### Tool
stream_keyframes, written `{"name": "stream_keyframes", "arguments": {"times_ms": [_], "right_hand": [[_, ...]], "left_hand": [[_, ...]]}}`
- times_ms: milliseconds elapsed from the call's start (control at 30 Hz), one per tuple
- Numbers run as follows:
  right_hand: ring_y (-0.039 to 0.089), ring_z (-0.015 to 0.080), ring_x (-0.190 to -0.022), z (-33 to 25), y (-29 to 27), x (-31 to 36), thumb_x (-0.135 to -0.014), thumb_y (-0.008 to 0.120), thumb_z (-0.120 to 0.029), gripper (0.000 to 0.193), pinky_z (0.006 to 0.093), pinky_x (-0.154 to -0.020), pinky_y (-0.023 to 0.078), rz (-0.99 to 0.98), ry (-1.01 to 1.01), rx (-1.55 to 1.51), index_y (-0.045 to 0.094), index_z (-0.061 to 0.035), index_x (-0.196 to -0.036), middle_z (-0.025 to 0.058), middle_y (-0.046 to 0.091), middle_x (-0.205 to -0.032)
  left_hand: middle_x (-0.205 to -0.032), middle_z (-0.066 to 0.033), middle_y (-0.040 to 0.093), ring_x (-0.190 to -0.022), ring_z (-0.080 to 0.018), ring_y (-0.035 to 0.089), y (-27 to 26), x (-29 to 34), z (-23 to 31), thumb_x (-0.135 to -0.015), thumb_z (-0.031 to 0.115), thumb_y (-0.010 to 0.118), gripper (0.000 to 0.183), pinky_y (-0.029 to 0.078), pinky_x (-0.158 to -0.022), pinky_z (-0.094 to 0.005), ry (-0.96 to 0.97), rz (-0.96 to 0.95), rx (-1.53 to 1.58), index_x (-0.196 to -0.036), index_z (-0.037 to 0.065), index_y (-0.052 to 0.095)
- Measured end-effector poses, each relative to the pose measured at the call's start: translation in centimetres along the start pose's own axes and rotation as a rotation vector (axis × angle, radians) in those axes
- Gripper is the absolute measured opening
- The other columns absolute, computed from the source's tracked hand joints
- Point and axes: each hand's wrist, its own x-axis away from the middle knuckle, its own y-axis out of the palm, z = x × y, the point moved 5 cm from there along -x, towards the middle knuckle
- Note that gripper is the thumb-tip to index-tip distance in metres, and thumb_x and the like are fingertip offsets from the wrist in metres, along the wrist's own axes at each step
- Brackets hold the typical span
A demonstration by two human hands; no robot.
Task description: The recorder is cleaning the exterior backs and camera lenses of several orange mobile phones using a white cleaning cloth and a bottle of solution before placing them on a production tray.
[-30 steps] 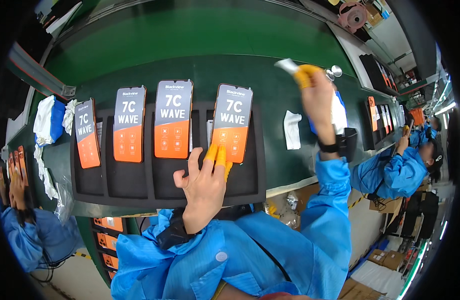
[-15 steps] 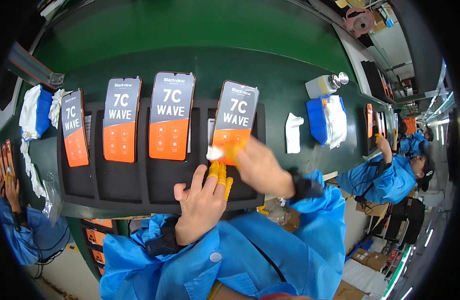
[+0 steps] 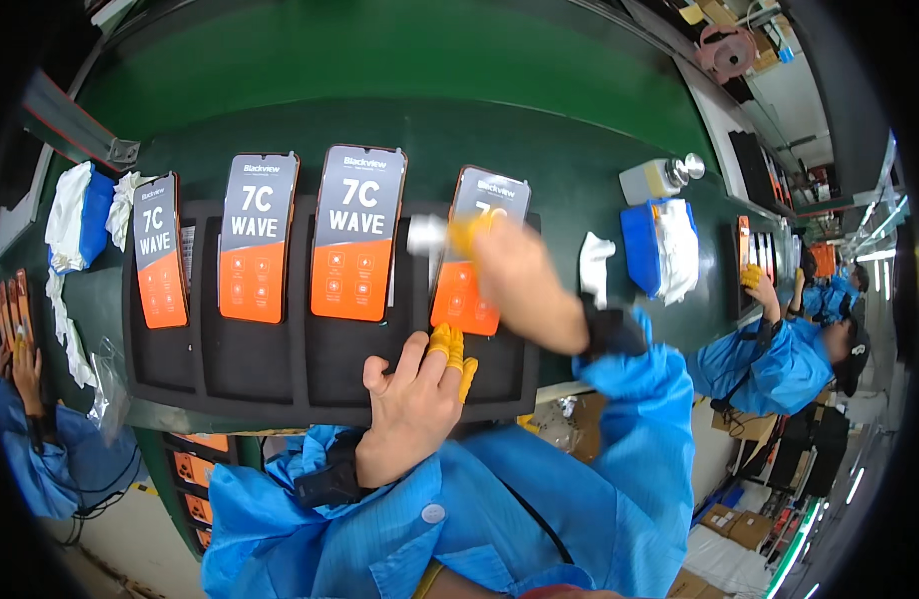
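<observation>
Toward the right end of a black compartmented foam tray (image 3: 245, 384) lies a smartphone (image 3: 464, 299) with a grey and orange front film. My right hand (image 3: 527, 280), smeared by motion, is closed on a small white wiping cloth (image 3: 427, 236) over the left side of this phone and hides part of it. My left hand (image 3: 411, 404) rests at the phone's lower edge, its yellow-covered fingertips stretched out and touching there, with nothing held. Three similar smartphones, a left one (image 3: 160, 255), a second (image 3: 255, 240) and a third (image 3: 355, 240), lie on the tray to the left.
A folded white cloth (image 3: 596, 268), a blue box of white wipes (image 3: 639, 250) and a pump bottle (image 3: 654, 180) stand on the right. Another blue box with wipes (image 3: 92, 222) is at far left. Co-workers' arms (image 3: 25, 379) show on both sides.
My right hand has moved up the phone with the white cloth, from its lower part to its middle. My left hand stays at the phone's lower edge. The view has shifted slightly.
</observation>
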Motion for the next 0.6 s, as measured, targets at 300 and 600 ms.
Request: {"name": "stream_keyframes", "arguments": {"times_ms": [300,600], "right_hand": [[0.057,0.0327,-0.076,-1.4,-0.1,1.3,-0.072,0.057,0.001,0.024,0.0413,-0.062,0.048,0.087,-0.116,-0.07,0.054,-0.0008,-0.096,0.0149,0.054,-0.084],[0.054,0.0372,-0.076,4.5,-2.9,-1.3,-0.075,0.061,-0.001,0.019,0.0434,-0.065,0.046,0.369,0.001,-0.032,0.055,0.0006,-0.093,0.019,0.053,-0.084]], "left_hand": [[-0.099,0.0004,0.057,-0.109,-0.0214,0.046,-0.5,0.1,-0.1,-0.076,0.021,0.069,0.017,0.021,-0.08,-0.044,-0.036,-0.118,-0.048,-0.086,0.009,0.068],[-0.102,-0.0002,0.056,-0.111,-0.0231,0.045,-0.9,0.8,0.0,-0.078,0.02,0.066,0.017,0.021,-0.082,-0.0447,0.04,-0.156,-0.096,-0.092,0.009,0.068]]}}
